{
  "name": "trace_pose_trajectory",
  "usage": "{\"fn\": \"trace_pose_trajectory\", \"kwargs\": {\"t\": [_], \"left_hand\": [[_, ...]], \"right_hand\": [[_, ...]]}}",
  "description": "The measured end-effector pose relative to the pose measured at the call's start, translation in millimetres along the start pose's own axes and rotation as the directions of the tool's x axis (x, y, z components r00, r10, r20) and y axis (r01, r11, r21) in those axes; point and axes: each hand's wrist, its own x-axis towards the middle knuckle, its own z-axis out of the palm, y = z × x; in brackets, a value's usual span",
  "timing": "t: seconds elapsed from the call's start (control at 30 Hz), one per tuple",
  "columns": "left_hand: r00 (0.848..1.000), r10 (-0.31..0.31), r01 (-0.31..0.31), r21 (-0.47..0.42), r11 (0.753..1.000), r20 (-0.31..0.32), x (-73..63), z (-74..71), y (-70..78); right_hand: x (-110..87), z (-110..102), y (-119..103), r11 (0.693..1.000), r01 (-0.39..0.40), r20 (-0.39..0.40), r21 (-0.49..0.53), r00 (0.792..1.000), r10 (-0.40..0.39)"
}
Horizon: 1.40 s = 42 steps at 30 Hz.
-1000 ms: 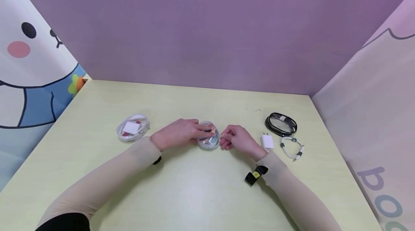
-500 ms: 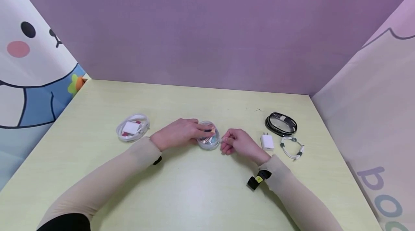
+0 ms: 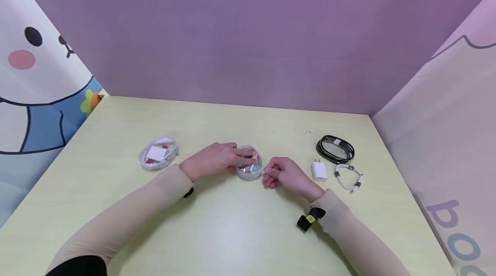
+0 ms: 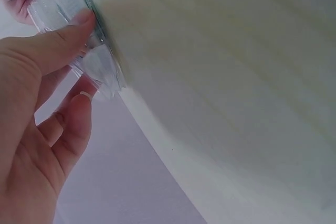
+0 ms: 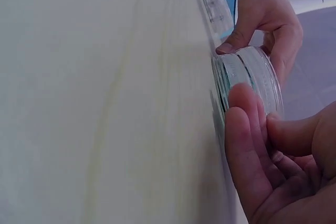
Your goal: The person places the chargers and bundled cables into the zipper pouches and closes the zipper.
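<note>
Right hand edged back at clear coil; wall lettering shows "o".

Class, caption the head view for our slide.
Left hand grips a clear round case, right hand pinches at its edge; coiled black cable and white two-pin charger lie to the right.

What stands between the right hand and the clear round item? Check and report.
Nothing visible: the right hand is right at the edge of the clear round item, which the left hand grips from the opposite side. The white charger lies beyond the right hand, out of the way.
</note>
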Motion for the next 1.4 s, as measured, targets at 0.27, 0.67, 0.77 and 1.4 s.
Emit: {"fn": "trace_pose_trajectory", "kwargs": {"t": [0.27,0.67,0.77,1.4], "left_hand": [[0.999,-0.001,-0.003,0.101,0.995,0.032,4.6,-4.4,3.1],[0.997,0.071,-0.077,0.178,0.981,0.039,8.5,-2.9,-0.1],[0.996,0.086,-0.088,0.128,0.988,0.024,7.7,-2.2,-1.5],[0.998,0.020,-0.020,0.000,1.000,0.054,10.9,-3.5,-1.8]], "right_hand": [[7.1,-3,0,1.000,-0.003,-0.071,-0.002,0.997,0.003],[29.3,-13,-3,0.999,0.011,-0.149,-0.053,0.989,-0.019],[35.1,-17,-3,0.999,0.009,-0.161,-0.042,0.987,-0.015],[30.1,-20,-2,0.994,-0.009,-0.154,-0.111,0.988,-0.008]]}}
